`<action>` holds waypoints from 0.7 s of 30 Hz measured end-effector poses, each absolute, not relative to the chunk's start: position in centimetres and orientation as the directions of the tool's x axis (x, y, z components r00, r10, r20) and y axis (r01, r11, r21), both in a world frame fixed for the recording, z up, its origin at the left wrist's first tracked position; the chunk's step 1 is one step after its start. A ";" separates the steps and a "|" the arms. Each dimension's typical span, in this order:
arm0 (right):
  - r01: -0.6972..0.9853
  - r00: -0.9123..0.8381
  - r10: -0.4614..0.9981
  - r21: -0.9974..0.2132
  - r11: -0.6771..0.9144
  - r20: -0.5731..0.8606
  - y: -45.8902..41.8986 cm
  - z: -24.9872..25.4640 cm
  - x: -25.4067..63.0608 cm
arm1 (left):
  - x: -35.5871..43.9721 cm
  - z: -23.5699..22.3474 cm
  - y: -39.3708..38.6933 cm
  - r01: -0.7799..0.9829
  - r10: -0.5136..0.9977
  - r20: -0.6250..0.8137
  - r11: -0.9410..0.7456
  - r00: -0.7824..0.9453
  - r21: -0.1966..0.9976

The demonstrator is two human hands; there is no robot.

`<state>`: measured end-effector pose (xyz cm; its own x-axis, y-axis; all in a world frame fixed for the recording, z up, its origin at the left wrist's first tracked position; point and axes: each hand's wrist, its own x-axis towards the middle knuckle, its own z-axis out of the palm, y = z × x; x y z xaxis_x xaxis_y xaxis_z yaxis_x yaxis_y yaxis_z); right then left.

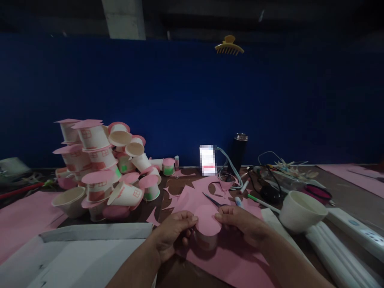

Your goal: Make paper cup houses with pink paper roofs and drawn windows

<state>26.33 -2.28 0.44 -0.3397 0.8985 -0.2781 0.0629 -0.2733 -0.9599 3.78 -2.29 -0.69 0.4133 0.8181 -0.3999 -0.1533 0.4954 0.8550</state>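
Between my two hands is a pink paper disc (208,221) at the front middle. My left hand (176,230) pinches its left edge, and my right hand (241,221) pinches the right edge. Directly under the disc is a white paper cup (207,241) with a reddish mark; whether the two touch I cannot tell. Pink paper sheets (237,260) lie beneath. Dark-handled scissors (211,199) rest just beyond my right hand, their handle partly hidden by it.
Decorated paper cups with pink tops (96,158) stand stacked at the left. A white tray (99,232) lies front left. To the right are a white bowl (300,212), a power strip (357,232) and cables. A dark bottle (239,154) and a lit screen (207,160) stand behind.
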 end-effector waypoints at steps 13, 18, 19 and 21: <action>0.077 -0.314 0.906 -0.959 -0.274 -0.285 -2.3 0.3 26.2 | 3.8 -0.6 -2.4 -0.141 0.797 -0.430 0.527 0.425 0.838; 0.096 -0.300 0.911 -0.960 -0.265 -0.281 -2.5 0.4 26.1 | 3.8 -0.6 -2.3 -0.131 0.800 -0.427 0.520 0.422 0.844; 0.104 -0.293 0.915 -0.960 -0.259 -0.279 -2.6 0.5 26.1 | 3.8 -0.5 -2.3 -0.126 0.798 -0.431 0.522 0.421 0.844; 0.130 -0.272 0.924 -0.961 -0.242 -0.270 -2.7 0.7 26.0 | 3.8 -0.5 -2.3 -0.115 0.795 -0.440 0.526 0.418 0.842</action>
